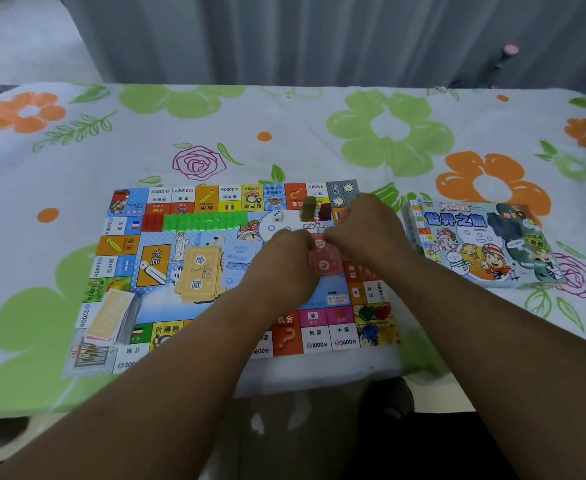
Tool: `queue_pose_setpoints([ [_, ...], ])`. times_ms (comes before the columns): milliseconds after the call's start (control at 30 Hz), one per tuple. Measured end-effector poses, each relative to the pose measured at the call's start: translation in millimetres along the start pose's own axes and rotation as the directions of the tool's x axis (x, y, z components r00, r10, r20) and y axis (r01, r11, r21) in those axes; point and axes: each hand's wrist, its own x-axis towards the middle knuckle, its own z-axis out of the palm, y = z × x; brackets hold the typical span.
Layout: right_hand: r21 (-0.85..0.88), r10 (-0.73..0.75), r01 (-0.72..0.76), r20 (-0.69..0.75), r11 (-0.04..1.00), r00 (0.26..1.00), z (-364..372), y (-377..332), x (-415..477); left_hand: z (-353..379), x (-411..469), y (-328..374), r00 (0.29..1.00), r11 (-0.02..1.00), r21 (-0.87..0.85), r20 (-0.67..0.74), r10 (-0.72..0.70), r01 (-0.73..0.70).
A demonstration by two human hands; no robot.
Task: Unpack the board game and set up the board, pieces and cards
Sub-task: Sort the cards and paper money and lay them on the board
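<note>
The game board (166,341) lies flat on the table in front of me. My left hand (284,265) and my right hand (360,230) meet over its right half, and both hold a stack of red cards (326,259) between them. A yellow card stack (199,275) and light blue cards (241,256) lie to the left of my hands. Rows of green houses (204,221) and red houses (152,221) sit near the far edge. An olive block (308,206), a dark red block (324,211) and a die (277,216) stand beyond my hands.
The game box (475,244) lies to the right of the board. A pile of paper money (111,318) rests on the board's near left corner. Coloured pawns (374,322) sit on the near right corner square. A floral cloth (284,133) covers the table; a curtain hangs behind.
</note>
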Motion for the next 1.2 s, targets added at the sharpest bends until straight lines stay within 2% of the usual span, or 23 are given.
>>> queue_pose_setpoints([
  [133,0.078,-0.009,0.01,-0.007,0.997,1.0,-9.4,-14.7,-6.3,-20.6,-9.0,-1.4,0.994,0.996,-0.076,-0.098,-0.051,0.043],
  [233,0.176,-0.011,0.004,0.042,0.984,0.999,-4.3,-29.0,-11.5,-37.3,-15.8,-15.0,0.977,0.982,-0.14,-0.156,-0.148,0.126],
  [300,0.279,0.008,-0.044,0.126,0.959,0.992,1.2,-40.3,-15.6,-47.8,-18.9,-29.1,0.961,0.969,-0.168,-0.177,-0.212,0.183],
  [367,0.37,0.039,-0.143,0.274,0.918,0.961,7.6,-50.8,-21.4,-57.4,-22.2,-42.5,0.946,0.958,-0.172,-0.189,-0.262,0.231],
  [467,0.366,0.023,-0.2,0.436,0.909,0.9,20.6,-64.9,-29.4,-71.0,-29.8,-62.8,0.923,0.941,-0.174,-0.21,-0.322,0.289],
  [600,0.304,0.012,-0.162,0.44,0.939,0.898,35.7,-74.2,-29.9,-79.9,-35.4,-84.2,0.918,0.925,-0.209,-0.177,-0.354,0.317],
  [733,0.264,-0.07,-0.045,0.41,0.963,0.909,45.9,-87.1,-27.3,-82.2,-38.9,-94.4,0.922,0.919,-0.218,-0.135,-0.362,0.328],
  [867,0.349,-0.147,-0.014,0.431,0.937,0.89,56.2,-101.4,-33.7,-82.5,-36.5,-100.6,0.919,0.904,-0.25,-0.106,-0.38,0.345],
  [933,0.294,-0.216,0.096,0.41,0.951,0.886,65.9,-107.4,-33.5,-81.2,-38.2,-98.4,0.924,0.904,-0.241,-0.06,-0.377,0.353],
  [1033,0.115,-0.342,0.323,0.373,0.939,0.862,75.1,-115.3,-30.3,-78.6,-42.6,-93.6,0.934,0.92,-0.17,0.002,-0.358,0.354],
  [1200,-0.054,-0.37,0.434,0.435,0.899,0.821,83.3,-126.1,-34.2,-76.7,-46.0,-91.5,0.938,0.936,-0.078,0.09,-0.336,0.343],
])
